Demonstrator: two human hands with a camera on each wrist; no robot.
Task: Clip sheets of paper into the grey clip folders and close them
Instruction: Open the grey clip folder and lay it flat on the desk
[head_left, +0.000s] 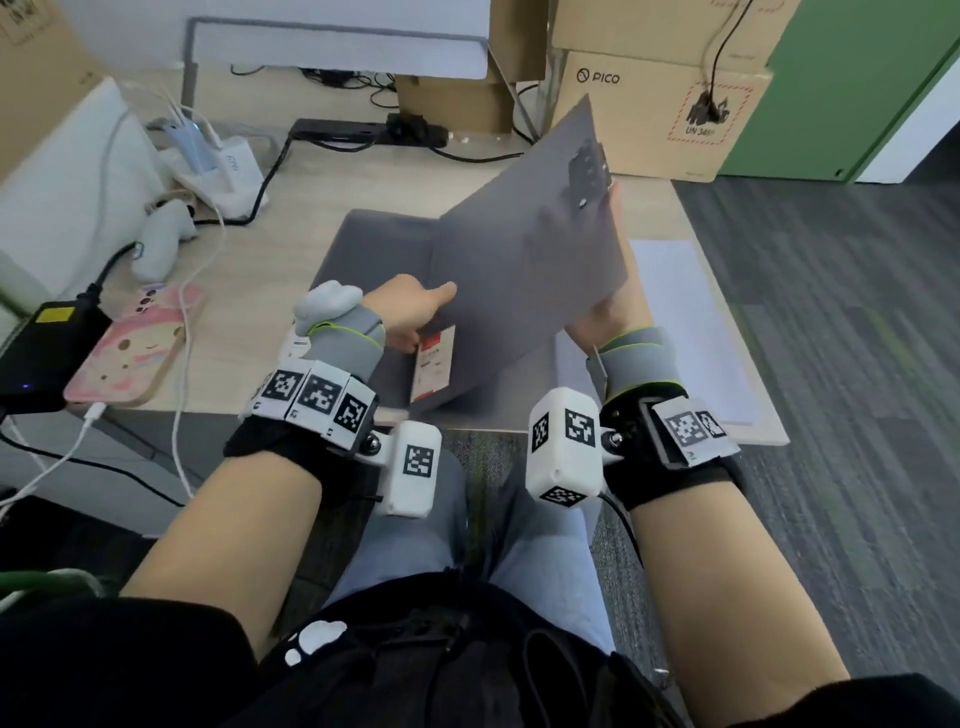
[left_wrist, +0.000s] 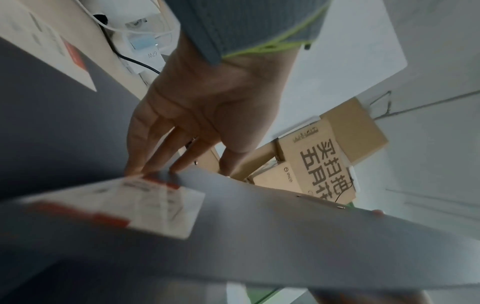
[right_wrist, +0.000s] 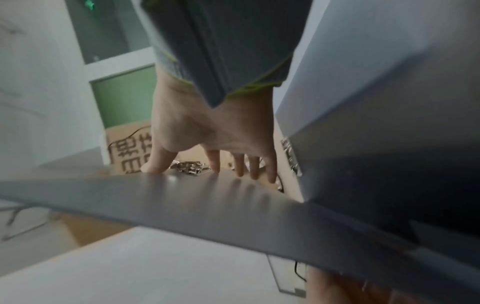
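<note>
Both hands' grip (head_left: 410, 312) (head_left: 615, 312) on tilted grey folder (head_left: 524, 249), long axis toward far right, clip end (head_left: 589, 169) uppermost.

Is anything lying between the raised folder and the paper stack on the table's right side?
Nothing visible. The folder is held up by both hands, left hand and right hand; the paper stack lies uncovered just right of it.
</note>
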